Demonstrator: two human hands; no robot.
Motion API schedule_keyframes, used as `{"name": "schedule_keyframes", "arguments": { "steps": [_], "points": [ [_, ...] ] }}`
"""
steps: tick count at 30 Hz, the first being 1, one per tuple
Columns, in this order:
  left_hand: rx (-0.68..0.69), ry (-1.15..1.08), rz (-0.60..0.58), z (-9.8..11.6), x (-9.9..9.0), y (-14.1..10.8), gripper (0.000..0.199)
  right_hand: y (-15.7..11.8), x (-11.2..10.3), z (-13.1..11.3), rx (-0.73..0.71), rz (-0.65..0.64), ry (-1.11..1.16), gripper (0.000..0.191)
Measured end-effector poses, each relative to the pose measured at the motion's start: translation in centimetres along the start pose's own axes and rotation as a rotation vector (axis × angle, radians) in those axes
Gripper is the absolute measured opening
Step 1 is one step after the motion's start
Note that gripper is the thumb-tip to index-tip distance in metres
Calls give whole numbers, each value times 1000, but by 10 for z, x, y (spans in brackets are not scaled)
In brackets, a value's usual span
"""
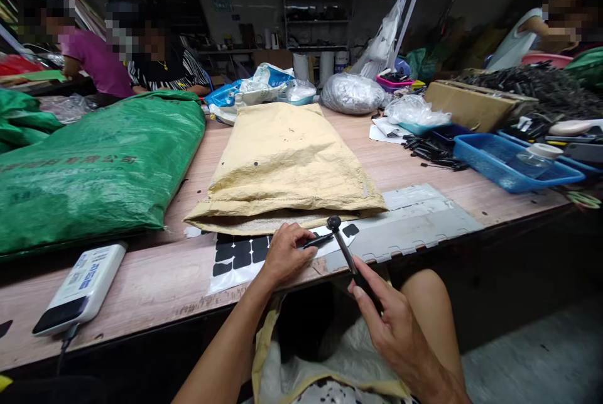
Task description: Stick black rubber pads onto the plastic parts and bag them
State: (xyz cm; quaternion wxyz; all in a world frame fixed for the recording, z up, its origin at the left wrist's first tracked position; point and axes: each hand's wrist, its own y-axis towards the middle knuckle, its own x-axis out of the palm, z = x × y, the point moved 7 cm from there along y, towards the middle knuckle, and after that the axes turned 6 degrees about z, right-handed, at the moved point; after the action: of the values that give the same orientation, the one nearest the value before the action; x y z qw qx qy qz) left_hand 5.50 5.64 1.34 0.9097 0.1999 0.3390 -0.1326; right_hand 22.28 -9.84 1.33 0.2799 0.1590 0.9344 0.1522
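The biggest thing here is the green woven sack (pixel 103 165), left of the cream woven sack (pixel 292 159); if it slumped, it could crowd the power bank (pixel 82 288) on the near side. The cream sack's mouth gapes toward me, and its loose lip could snag my knuckles or hide small parts. On my lap, nearer me than the cream sack, an open sack (pixel 282 369) would swallow anything I dropped over the table edge. The sheet of black stickers (pixel 235 256), partly beneath the cream sack's mouth, could slide or crease under my left hand (pixel 288 253). My right hand (pixel 393 316) is closed around the metal rod with a round black head (pixel 346 250), tilted up in front of the cream sack; a loose hold could let it twist or knock what my other hand has. That hand's fingertips pinch a slim black piece (pixel 320 241) just before the cream sack's mouth, and so narrow a pinch could let it slip if bumped.
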Motion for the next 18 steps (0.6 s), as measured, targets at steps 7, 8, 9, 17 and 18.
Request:
{"name": "schedule_keyframes", "arguments": {
  "steps": [7, 8, 9, 17, 18],
  "points": [
    [7, 7, 15, 1, -1, -1, 18, -4, 8, 12, 91, -73, 19, 47],
    [16, 12, 16, 2, -1, -1, 18, -3, 5, 14, 111, -51, 18, 47],
    [23, 17, 19, 3, -1, -1, 18, -3, 2, 16, 126, -25, 17, 48],
    [20, -4, -9, 0, -1, -1, 14, -3, -34, 50, 221, 175, -168, 50],
    [22, -12, -17, 0, -1, -1, 16, -4, -38, 55, 240, 193, -208, 51]
  ]
}}
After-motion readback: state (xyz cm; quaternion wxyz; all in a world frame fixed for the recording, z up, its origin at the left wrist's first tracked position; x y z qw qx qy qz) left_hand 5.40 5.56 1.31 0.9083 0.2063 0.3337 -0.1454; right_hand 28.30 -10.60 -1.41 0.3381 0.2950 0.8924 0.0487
